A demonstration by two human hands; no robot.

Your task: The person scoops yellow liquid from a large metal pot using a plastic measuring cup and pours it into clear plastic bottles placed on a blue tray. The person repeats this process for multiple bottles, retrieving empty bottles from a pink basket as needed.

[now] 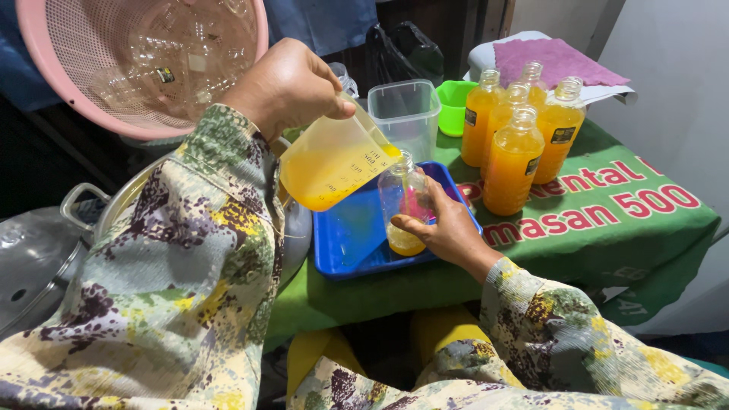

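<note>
**Juice being poured into one bottle over blue tray**

Counted: one measuring jug (334, 163) of orange juice, one clear bottle (404, 209) with a little juice at its bottom, one blue tray (349, 243), five filled orange bottles (513, 161) standing uncapped on the green-covered worktop (607, 228), one clear square container (406, 114), one green cup (454, 105), one pink colander (144, 57) holding empty bottles.

Left hand (287, 85): raised, grip clenched on the jug, tilted with its spout at the bottle mouth. Right hand (448, 228): grip around the bottle, upright on the tray.
</note>
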